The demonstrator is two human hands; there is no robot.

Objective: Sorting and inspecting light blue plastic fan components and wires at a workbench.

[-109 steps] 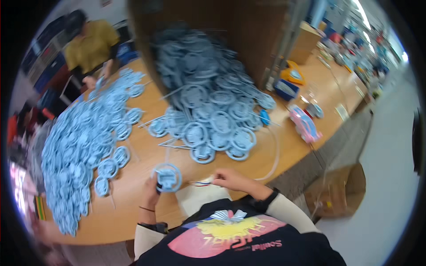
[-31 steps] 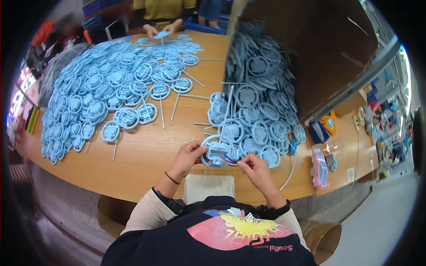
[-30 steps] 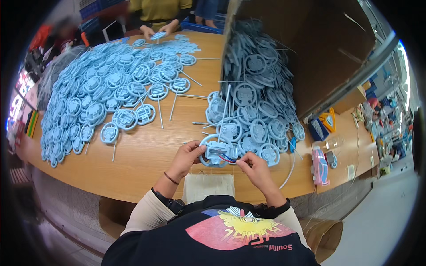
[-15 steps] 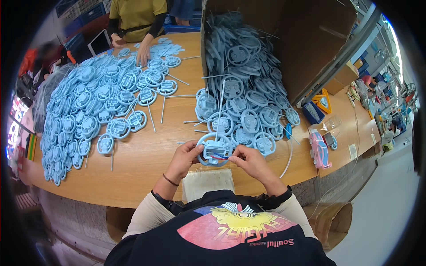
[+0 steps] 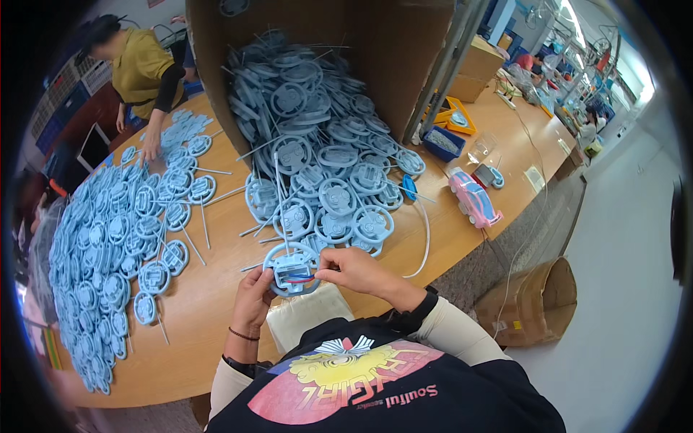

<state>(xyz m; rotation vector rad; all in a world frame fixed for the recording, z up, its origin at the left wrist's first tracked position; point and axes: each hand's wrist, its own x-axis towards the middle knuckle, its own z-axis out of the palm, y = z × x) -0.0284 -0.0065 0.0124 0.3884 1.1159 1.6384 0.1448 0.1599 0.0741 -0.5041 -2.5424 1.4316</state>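
Observation:
My left hand (image 5: 251, 297) is closed on the left rim of a light-blue plastic toy steering wheel (image 5: 290, 261), held just above the table's front edge. The wheel has a rectangular opening in its hub, and a thin pale rod stands out from its far side. Red and blue wires (image 5: 299, 278) lie across the opening. At the wheel's right rim my right hand (image 5: 361, 271) pinches the wire ends; its fingertips partly hide them. Just beyond lies a heap of like steering wheels (image 5: 336, 196), spilling from a tipped cardboard box (image 5: 375, 50).
More wheels (image 5: 101, 252) cover the table's left, where a co-worker's hand (image 5: 150, 144) reaches in. To the right are a pink-and-blue toy car (image 5: 473, 198), a blue bin (image 5: 442, 144) and a white cable (image 5: 427, 242). A cardboard carton (image 5: 530, 303) sits on the floor.
My view has swung right, so the table's things sit further left. The wheel stays in my left hand, and my right hand stays at the wires. One co-worker's hand has drawn back from the parts.

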